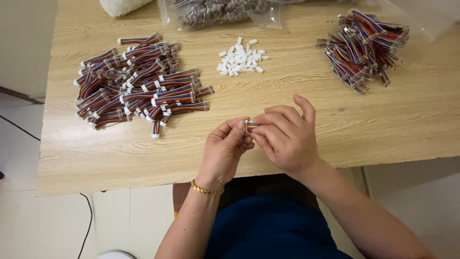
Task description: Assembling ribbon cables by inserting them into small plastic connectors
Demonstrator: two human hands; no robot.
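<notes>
Both hands are meeting above the near edge of the tabletop, close to its middle. The left hand is pinching the white connector end of a short multicoloured wire harness between thumb and forefinger, and the right hand is closing its fingertips on the striped wires just beside that end, so the 2 hands are touching around the same piece. A gold bracelet is sitting on the left wrist.

Toward the far left corner, a large pile of finished harnesses with white plugs is spreading across the wood. Near the middle of the far edge, a small heap of loose white plastic housings is lying well apart from the hands. At the far right corner, a second bundle of striped wires is resting partly on a clear plastic bag. Another clear bag holding dark parts is lying along the far edge.
</notes>
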